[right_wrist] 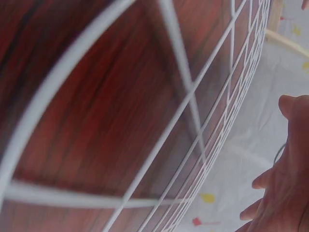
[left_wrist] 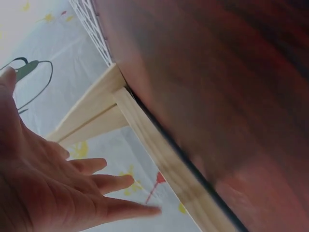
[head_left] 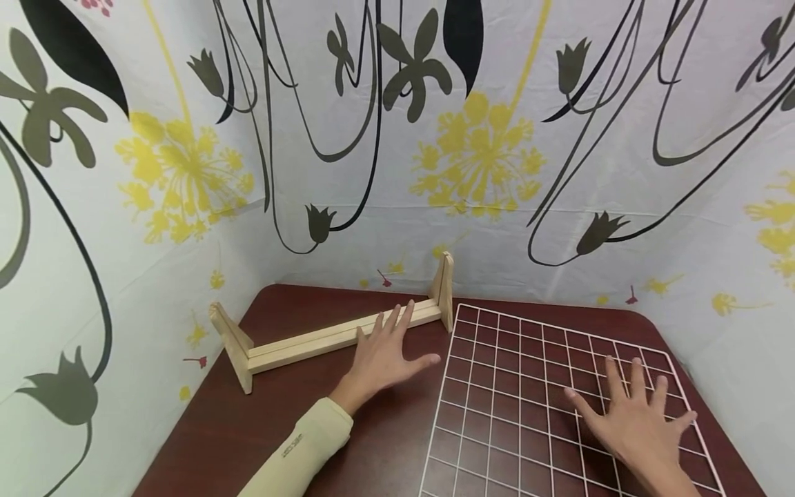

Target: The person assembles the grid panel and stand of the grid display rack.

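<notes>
A pale wooden stand [head_left: 335, 338], a long rail between two tapered end pieces, sits on the left half of the table. Fingers spread and straight, my left hand [head_left: 380, 355] hovers by the rail's near side; in the left wrist view a gap shows between that hand [left_wrist: 63, 188] and the wooden rail [left_wrist: 164, 159]. To the right lies a white wire grid panel [head_left: 515, 397]. Above its right part is my right hand [head_left: 642, 417], fingers fanned out and holding nothing. The right wrist view shows the hand [right_wrist: 285, 179] apart from the wire grid [right_wrist: 166, 128].
Both things lie on a dark red-brown table [head_left: 385, 442] with rounded far corners. A white cloth [head_left: 373, 172] printed with flowers and stems hangs around its back and sides. One end piece [head_left: 444, 290] of the stand is close to the grid's far left corner.
</notes>
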Tool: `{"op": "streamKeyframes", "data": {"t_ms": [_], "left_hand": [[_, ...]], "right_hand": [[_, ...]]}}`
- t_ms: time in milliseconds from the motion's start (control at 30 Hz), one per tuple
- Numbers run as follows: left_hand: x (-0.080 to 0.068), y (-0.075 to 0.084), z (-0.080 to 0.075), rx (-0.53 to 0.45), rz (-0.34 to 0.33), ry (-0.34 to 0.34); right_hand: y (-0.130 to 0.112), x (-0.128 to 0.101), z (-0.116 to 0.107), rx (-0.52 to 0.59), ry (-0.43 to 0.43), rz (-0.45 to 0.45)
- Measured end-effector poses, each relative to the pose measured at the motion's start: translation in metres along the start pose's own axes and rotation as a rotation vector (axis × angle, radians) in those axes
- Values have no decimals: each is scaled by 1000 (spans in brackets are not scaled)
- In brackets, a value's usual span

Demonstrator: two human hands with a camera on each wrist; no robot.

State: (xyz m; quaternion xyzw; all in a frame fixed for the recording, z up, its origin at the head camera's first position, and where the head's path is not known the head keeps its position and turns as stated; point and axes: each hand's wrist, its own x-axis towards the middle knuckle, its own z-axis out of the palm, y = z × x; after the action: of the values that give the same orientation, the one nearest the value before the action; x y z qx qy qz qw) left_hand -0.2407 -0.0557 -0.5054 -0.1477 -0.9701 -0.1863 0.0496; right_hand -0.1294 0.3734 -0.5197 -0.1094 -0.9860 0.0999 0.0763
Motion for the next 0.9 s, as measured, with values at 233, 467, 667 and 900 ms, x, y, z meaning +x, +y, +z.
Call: {"op": "streamKeyframes", "data": {"t_ms": [233, 467, 667, 900], "left_hand": [[8, 12, -2, -193, 18, -10], [12, 23, 7, -309, -87, -126], [15, 35, 17, -351, -227, -282], [19, 46, 20, -295, -182, -352]], "right_hand": [[32, 11, -3, 8, -124, 147], [60, 20, -3, 10, -300, 338], [85, 16, -6, -72, -335, 403], [113, 13, -11, -110, -377, 443]]}}
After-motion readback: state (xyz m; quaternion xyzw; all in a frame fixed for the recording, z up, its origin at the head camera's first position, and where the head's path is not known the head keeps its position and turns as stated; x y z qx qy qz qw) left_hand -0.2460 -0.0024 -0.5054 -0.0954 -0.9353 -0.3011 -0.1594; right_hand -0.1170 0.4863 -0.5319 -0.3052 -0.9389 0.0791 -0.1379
